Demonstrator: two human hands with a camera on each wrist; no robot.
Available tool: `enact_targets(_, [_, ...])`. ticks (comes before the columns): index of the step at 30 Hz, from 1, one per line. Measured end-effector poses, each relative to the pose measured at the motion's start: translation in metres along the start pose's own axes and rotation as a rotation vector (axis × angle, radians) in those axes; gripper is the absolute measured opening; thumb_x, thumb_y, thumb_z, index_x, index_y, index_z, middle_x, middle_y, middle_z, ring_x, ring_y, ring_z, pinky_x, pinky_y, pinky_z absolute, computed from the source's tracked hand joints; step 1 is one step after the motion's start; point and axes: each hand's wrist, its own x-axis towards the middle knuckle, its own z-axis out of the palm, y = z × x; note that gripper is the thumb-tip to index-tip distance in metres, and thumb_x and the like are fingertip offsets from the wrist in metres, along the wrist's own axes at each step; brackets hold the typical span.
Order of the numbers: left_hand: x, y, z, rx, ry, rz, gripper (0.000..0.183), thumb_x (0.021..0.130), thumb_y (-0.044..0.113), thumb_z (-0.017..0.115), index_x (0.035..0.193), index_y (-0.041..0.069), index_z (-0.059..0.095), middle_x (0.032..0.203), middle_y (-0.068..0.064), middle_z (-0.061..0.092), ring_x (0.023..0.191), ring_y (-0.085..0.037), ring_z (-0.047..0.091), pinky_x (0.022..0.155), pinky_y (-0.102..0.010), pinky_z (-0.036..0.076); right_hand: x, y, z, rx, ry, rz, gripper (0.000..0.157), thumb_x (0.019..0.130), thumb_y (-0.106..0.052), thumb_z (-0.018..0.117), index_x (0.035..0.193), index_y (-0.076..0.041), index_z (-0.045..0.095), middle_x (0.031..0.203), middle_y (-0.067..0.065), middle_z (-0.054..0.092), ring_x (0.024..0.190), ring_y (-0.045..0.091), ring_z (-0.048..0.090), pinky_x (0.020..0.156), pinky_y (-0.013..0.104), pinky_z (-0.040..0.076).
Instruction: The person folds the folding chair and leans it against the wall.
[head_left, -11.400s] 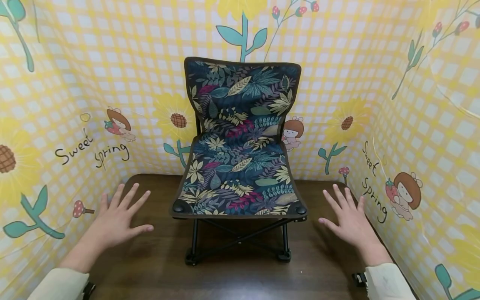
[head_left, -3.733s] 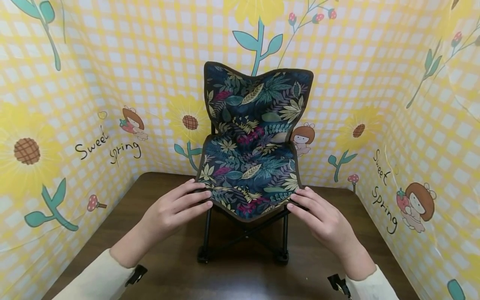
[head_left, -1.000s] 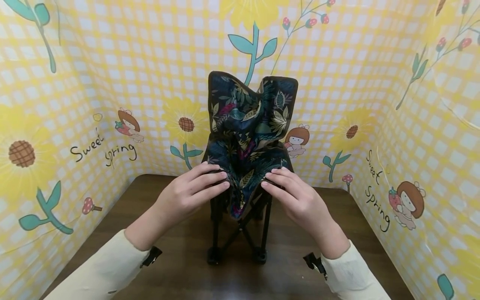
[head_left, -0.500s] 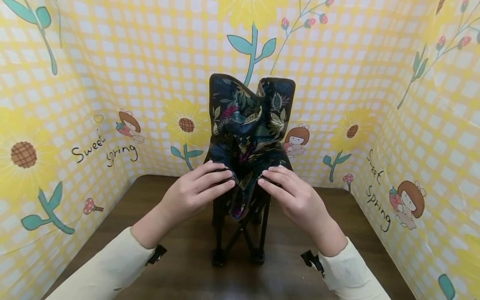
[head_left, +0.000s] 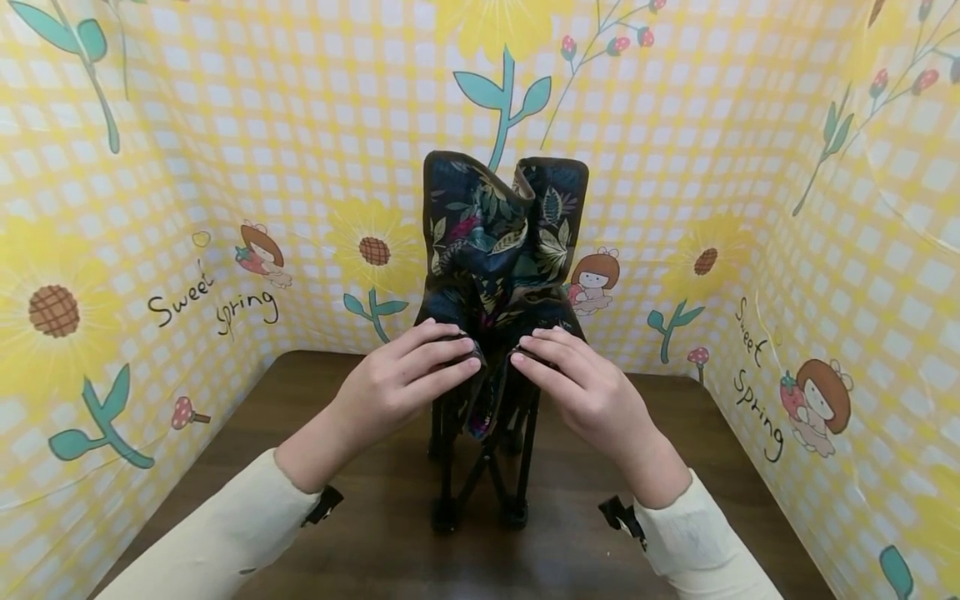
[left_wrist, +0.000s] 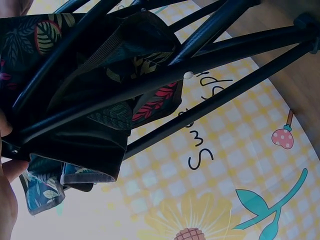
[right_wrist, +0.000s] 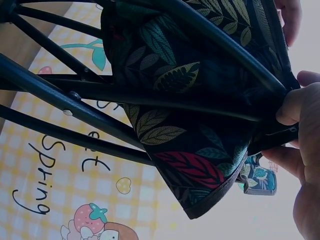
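Note:
A folding chair (head_left: 487, 221) with dark leaf-print fabric stands upright on the table, squeezed narrow. Its backrest folds inward in the middle, and the seat cloth (head_left: 482, 412) sags between the front corners. My left hand (head_left: 390, 387) grips the left front corner of the seat; my right hand (head_left: 596, 392) grips the right one, with a small gap between the fingertips. Black crossed legs (head_left: 523, 467) stand close together below. In the right wrist view, the thumb (right_wrist: 289, 107) presses the frame's corner from beneath. The left wrist view shows crossed tubes (left_wrist: 125, 87) beside hanging cloth; most of that hand is cut off.
A brown wooden table (head_left: 360, 517) carries the chair. Yellow checked cloth walls (head_left: 322, 108) with printed flowers enclose the table at the back and both sides. Black clips (head_left: 624, 518) hang at both sleeve cuffs.
Both hands have gone from lying spread apart to gripping the seat corners and have moved inward. The chair has narrowed, its legs have drawn together, and its fabric has creased down the middle.

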Motion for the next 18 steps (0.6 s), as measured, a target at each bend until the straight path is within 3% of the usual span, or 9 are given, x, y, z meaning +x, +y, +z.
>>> enact_targets(9, [0.0006, 0.0012, 0.0026, 0.011, 0.035, -0.017, 0.025, 0.096, 0.002, 0.055, 0.116, 0.006, 0.070, 0.115, -0.011, 0.068, 0.106, -0.031, 0.064, 0.092, -0.048, 0.053, 0.0027, 0.0000, 0.0023, 0.001, -0.006, 0.011, 0.029, 0.097, 0.000, 0.051, 0.122, -0.005, 0.067, 0.118, 0.015, 0.066, 0.111, 0.031, 0.063, 0.097, 0.045, 0.050])
enact_targets(18, [0.0025, -0.0009, 0.0033, 0.005, 0.016, -0.023, 0.027, 0.095, 0.000, 0.056, 0.118, 0.007, 0.069, 0.117, -0.011, 0.067, 0.109, -0.031, 0.064, 0.094, -0.048, 0.052, 0.0010, 0.0028, 0.0079, -0.007, -0.016, 0.020, 0.031, 0.095, 0.002, 0.055, 0.124, -0.006, 0.065, 0.120, 0.014, 0.065, 0.115, 0.030, 0.061, 0.099, 0.045, 0.049])
